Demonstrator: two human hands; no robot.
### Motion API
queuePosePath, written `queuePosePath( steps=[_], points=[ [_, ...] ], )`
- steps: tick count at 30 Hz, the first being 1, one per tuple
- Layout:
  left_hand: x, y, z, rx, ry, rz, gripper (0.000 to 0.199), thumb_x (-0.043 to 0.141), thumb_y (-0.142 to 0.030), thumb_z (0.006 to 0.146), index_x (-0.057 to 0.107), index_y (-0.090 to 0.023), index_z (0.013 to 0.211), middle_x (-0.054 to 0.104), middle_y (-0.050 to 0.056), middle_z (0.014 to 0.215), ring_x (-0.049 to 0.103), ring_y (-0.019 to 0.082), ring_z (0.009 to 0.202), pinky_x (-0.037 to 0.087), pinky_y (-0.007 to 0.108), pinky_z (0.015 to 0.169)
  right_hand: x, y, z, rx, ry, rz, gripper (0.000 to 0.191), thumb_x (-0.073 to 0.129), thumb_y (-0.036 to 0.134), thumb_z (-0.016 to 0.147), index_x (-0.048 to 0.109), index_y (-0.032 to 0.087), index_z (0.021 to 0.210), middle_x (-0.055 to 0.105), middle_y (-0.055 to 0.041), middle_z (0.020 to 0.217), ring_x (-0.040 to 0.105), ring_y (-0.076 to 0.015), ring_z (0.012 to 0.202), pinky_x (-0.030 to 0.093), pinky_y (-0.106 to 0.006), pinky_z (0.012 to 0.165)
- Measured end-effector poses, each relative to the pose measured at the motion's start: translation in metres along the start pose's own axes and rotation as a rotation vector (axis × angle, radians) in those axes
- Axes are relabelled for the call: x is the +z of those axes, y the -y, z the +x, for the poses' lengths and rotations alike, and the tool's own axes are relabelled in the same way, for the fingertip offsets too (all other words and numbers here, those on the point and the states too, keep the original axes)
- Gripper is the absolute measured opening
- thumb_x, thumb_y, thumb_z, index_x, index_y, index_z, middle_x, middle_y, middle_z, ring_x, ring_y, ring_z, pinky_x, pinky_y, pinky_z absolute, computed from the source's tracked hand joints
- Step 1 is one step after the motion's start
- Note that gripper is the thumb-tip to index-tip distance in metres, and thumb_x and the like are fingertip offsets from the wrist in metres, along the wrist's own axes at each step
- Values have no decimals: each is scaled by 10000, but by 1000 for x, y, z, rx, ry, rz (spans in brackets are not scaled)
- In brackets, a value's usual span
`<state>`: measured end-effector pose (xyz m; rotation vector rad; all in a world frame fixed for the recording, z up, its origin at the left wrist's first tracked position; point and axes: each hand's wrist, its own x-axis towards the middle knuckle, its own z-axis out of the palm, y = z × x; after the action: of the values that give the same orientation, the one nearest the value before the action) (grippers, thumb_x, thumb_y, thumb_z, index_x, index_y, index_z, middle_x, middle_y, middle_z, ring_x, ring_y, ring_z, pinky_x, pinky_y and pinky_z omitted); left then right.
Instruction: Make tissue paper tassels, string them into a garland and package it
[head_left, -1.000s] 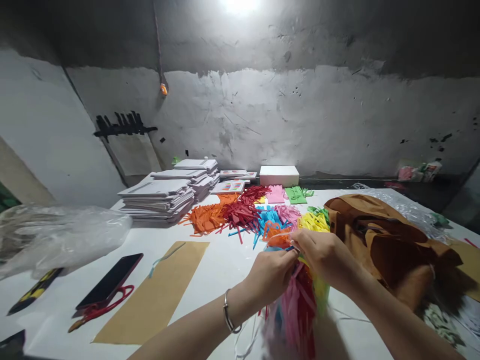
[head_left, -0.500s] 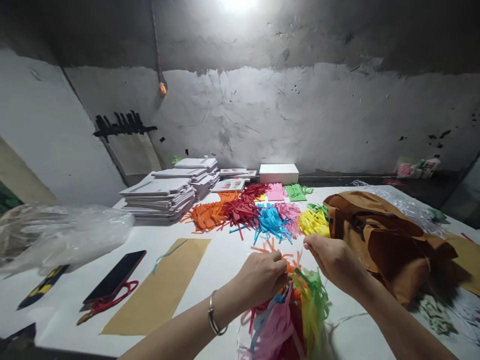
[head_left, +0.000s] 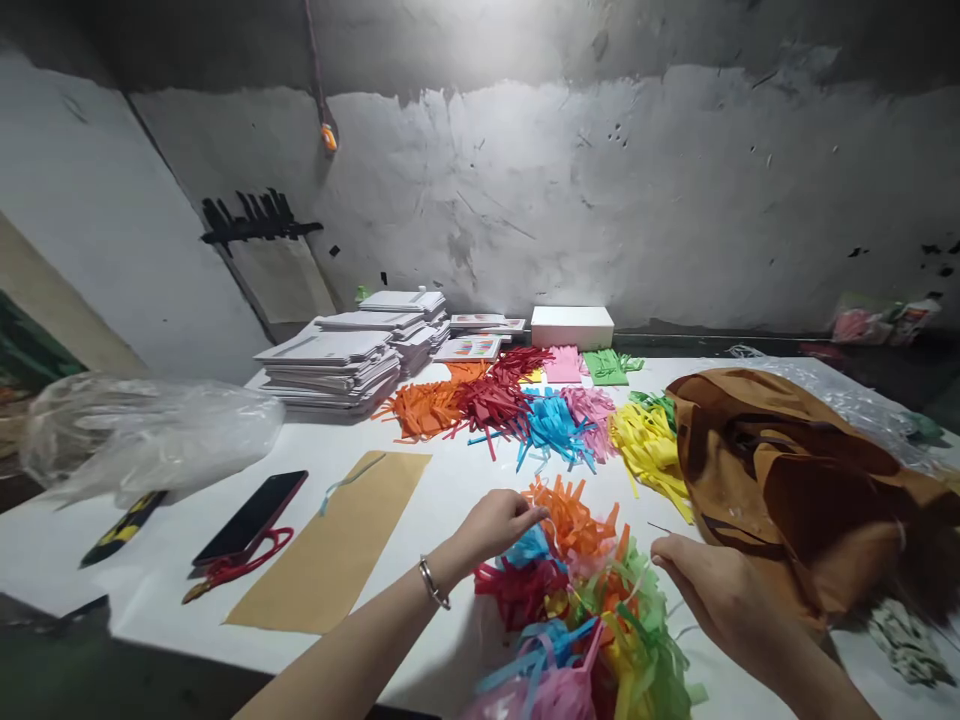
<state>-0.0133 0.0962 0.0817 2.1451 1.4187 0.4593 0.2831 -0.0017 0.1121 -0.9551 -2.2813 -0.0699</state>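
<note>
Flanking right hand [head_left: 724, 590] — brown bag [head_left: 810, 490]

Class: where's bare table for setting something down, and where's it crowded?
Free: between brown sheet, left hand and fringe piles; smaller, between phone and papers. Crowded: the tassels beside that hand; the back, papers to brown bag.

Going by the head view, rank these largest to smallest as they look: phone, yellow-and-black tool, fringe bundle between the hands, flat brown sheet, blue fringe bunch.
1. fringe bundle, even cut off by the bottom edge
2. brown sheet
3. phone and blue fringe bunch: too alike to rank
4. yellow-and-black tool
</note>
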Motion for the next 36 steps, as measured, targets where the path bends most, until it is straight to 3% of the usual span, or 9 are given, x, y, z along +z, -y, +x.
queuePosePath(
  steps=[3, 7, 12, 18, 21, 24, 27, 32, 36],
  points=[
    [11, -6, 7, 5, 163, -132, 572, 548, -588, 866, 472, -172, 480, 302, -59, 463, 297, 97, 458, 257, 259, 502, 3, 0, 4, -3, 23, 34, 186, 354, 237, 1066, 527, 217, 999, 641, 15, 709, 638, -138, 583, 424, -243, 553],
    [15, -23, 3, 85, 259, -323, 482, 578, -594, 840, 578, -155, 643, 443, -42, 573, 386, 109, 547, 310, 228, 513, 10, -2, 11, 9, 91, 95, 205, 377, 226, 1056, 575, 211, 1004, 622, 0, 745, 617, -141, 621, 450, -241, 579],
    [-2, -50, -12, 281, 316, -476, 450, 595, -592, 864, 664, -150, 815, 597, 7, 768, 526, 146, 719, 435, 236, 682, 27, -4, 28, 61, 117, 424, 264, 390, 247, 1049, 622, 230, 1174, 661, -90, 1115, 662, -159, 953, 524, -263, 805],
    [-14, -61, -25, 361, 282, -504, 429, 558, -529, 934, 695, -135, 835, 603, 7, 720, 503, 132, 671, 422, 233, 649, 47, 2, 46, 221, 182, 678, 414, 303, 425, 1064, 644, 196, 1114, 688, -29, 822, 607, -117, 599, 495, -228, 580],
    [-16, -61, -32, 336, 228, -452, 328, 564, -413, 953, 698, -141, 828, 610, -2, 688, 503, 121, 640, 410, 223, 624, 45, 6, 48, 216, 248, 650, 423, 331, 452, 1057, 665, 201, 997, 683, -19, 805, 622, -139, 706, 491, -248, 668],
    [-10, -61, -43, 304, 12, -367, 237, 549, -316, 958, 675, -156, 837, 645, 20, 721, 546, 139, 667, 431, 240, 642, 35, 8, 46, 236, 286, 593, 409, 381, 447, 1046, 623, 199, 829, 633, -1, 746, 568, -139, 680, 444, -251, 650],
    [7, -60, -57, 430, -150, -256, 172, 494, -221, 959, 648, -173, 899, 678, 67, 838, 603, 167, 754, 464, 257, 681, 25, 12, 45, 258, 289, 547, 378, 379, 420, 1050, 589, 203, 823, 610, 1, 751, 547, -144, 692, 412, -256, 655],
    [38, -59, -70, 574, 44, 71, 170, 488, -94, 903, 604, -199, 968, 694, 62, 943, 638, 164, 735, 450, 237, 600, 15, 22, 46, 225, 270, 528, 331, 364, 379, 1058, 565, 218, 849, 603, 4, 771, 541, -140, 695, 406, -247, 657],
    [22, -60, -72, 614, 60, 219, 116, 490, -154, 941, 586, -208, 903, 682, 31, 892, 607, 147, 682, 412, 244, 554, 6, 14, 35, 265, 220, 483, 304, 370, 357, 1057, 545, 224, 848, 588, 4, 761, 543, -147, 693, 413, -253, 654]
  ],
)
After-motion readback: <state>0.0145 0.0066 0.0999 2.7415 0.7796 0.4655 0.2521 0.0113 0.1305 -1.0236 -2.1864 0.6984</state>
